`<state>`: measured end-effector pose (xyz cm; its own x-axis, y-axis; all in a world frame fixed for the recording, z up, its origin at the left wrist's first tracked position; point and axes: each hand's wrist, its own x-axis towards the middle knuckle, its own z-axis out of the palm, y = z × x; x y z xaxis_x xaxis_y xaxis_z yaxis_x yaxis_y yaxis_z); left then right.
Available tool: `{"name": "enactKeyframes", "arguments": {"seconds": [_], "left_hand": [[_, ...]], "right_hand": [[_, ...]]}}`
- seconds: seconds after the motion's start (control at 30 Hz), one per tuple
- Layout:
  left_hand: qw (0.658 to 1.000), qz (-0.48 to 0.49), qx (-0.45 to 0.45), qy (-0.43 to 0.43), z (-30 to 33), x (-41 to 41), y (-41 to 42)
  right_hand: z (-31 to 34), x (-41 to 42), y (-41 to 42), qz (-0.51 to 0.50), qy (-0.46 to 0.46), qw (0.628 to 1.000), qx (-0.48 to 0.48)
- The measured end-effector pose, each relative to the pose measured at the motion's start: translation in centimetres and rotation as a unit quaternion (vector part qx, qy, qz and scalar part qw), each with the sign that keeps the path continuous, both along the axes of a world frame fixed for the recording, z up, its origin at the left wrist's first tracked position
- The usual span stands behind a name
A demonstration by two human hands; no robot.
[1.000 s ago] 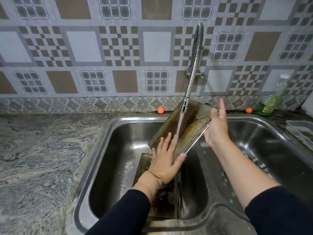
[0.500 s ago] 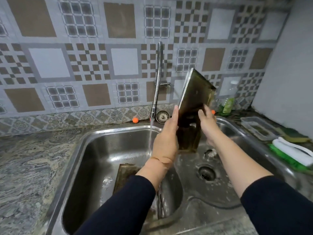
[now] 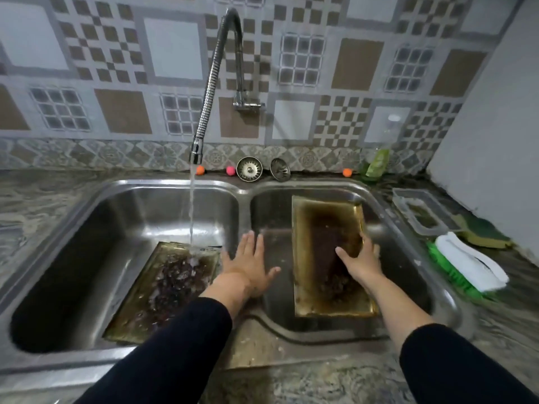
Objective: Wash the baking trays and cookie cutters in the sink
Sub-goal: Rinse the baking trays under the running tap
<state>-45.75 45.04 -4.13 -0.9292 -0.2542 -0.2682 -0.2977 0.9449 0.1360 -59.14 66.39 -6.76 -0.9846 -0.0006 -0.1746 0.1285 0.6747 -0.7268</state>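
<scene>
We see a double sink set into a stone counter, with a baking tray in each basin. The left tray lies tilted in the left basin, its far end toward the basin's middle, and water from the tap falls straight onto that far end and splashes over its dark, burnt bottom. The right tray lies in the right basin, long side running from the back wall toward the near rim, brown and stained inside. Our left hand hangs over the divider between the basins with fingers spread and straight, grasping nothing. Our right hand is on the right tray near its right rim; the fingers reach over that rim, but motion blur keeps us from telling whether they grip it or merely rest there. Both forearms come out of dark sleeves. Along the back edge of the counter, behind the divider, stand two metal strainers, with small orange and pink balls beside them and a green bottle toward the back right corner. On the right edge of the counter sit a clear box, a green sponge and a green-and-white brush. We cannot make out any cookie cutters.
</scene>
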Motion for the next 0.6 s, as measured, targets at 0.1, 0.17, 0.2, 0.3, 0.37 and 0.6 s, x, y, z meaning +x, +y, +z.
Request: {"name": "enactKeyframes", "arguments": {"seconds": [0.1,0.17,0.2,0.3,0.37,0.6], "left_hand": [[0.998,-0.006,-0.05,-0.044,-1.7,0.3,0.3],[0.997,-0.006,-0.076,-0.032,-2.0,0.4,0.5],[0.996,-0.001,-0.078,-0.032,-2.2,0.3,0.6],[0.997,0.015,-0.067,-0.021,-2.6,0.3,0.6],[0.998,0.026,-0.05,-0.014,-2.9,0.1,0.5],[0.999,0.039,-0.031,-0.002,-3.5,-0.1,0.4]], "right_hand": [[-3.4,-1.0,0.5,0.034,-0.061,0.994,0.085],[-5.1,-1.8,-0.1,0.069,-0.094,0.985,0.124],[-5.8,-2.3,-0.6,0.084,-0.11,0.982,0.129],[-7.6,-3.5,-2.9,0.112,-0.149,0.975,0.121],[-8.6,-4.1,-4.3,0.122,-0.168,0.971,0.119],[-10.5,-4.6,-5.8,0.179,-0.161,0.949,0.201]]}}
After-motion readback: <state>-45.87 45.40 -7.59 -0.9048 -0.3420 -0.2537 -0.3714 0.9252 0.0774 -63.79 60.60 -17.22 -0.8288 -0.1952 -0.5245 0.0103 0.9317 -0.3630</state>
